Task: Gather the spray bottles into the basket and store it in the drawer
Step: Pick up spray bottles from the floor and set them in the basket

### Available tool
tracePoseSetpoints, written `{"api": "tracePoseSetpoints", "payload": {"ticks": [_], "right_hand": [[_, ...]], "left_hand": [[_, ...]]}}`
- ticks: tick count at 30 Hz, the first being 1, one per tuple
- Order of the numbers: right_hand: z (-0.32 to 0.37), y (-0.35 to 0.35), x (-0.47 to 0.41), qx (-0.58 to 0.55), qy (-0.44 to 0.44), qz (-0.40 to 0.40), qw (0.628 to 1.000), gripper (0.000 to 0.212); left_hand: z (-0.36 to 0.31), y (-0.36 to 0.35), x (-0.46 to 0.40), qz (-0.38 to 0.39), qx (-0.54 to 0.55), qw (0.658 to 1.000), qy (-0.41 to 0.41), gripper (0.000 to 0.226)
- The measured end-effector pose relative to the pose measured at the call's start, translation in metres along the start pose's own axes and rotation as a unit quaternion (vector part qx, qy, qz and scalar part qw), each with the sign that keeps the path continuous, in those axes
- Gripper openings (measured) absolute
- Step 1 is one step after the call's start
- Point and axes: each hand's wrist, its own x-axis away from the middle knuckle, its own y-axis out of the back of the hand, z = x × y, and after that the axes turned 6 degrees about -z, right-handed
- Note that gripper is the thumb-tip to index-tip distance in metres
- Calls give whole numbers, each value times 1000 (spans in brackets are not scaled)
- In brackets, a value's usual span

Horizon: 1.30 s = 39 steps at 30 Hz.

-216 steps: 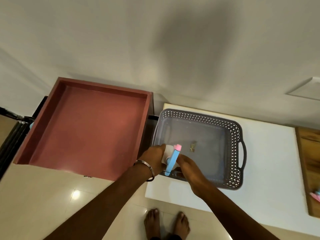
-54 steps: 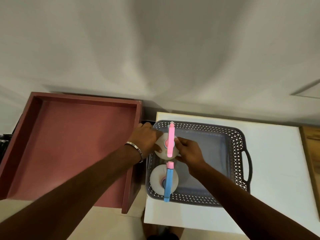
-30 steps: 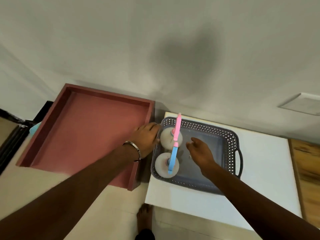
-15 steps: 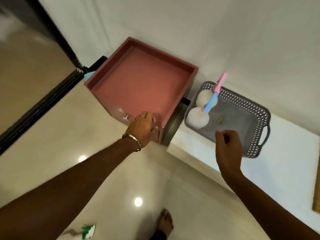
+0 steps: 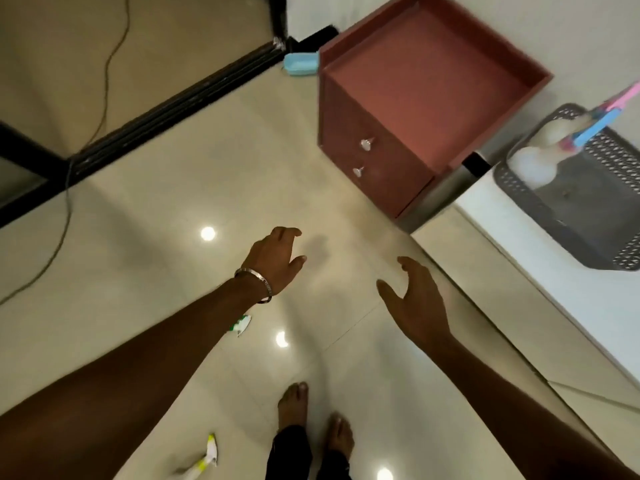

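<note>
Spray bottles (image 5: 540, 157) upright in basket (image 5: 588, 216), nozzles pointing away; both hands spread, empty

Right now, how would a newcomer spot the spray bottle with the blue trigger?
Find the white table at the right edge, then the grey basket on it. Two white bottles stand at its near-left end; the spray bottle with the blue trigger is the nearer one, and its neighbour, the other bottle, has a pink top.

Left hand (image 5: 275, 259) and right hand (image 5: 414, 299) held empty over floor, mid-frame; drawer (image 5: 426, 81) open upper right; basket (image 5: 568, 216) with two spray bottles (image 5: 533, 161) at right edge.
</note>
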Motion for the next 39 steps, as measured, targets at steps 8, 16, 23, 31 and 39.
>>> {"api": "tracePoseSetpoints", "payload": {"ticks": [8,16,23,31,39], "right_hand": [[-4,-82,87,60,48,155,985,74],[3,-153,159,85,82,253,960,75],[57,-223,161,88,98,295,946,74],[107,-347,131,62,23,343,937,79],[99,-475,76,119,40,336,934,78]], "left_hand": [[116,-56,205,14,28,979,203,58],[163,-113,399,92,62,909,402,66],[217,-104,375,25,114,900,420,70],[324,-98,257,17,121,925,360,79],[398,-181,152,87,-36,967,236,99]]}}
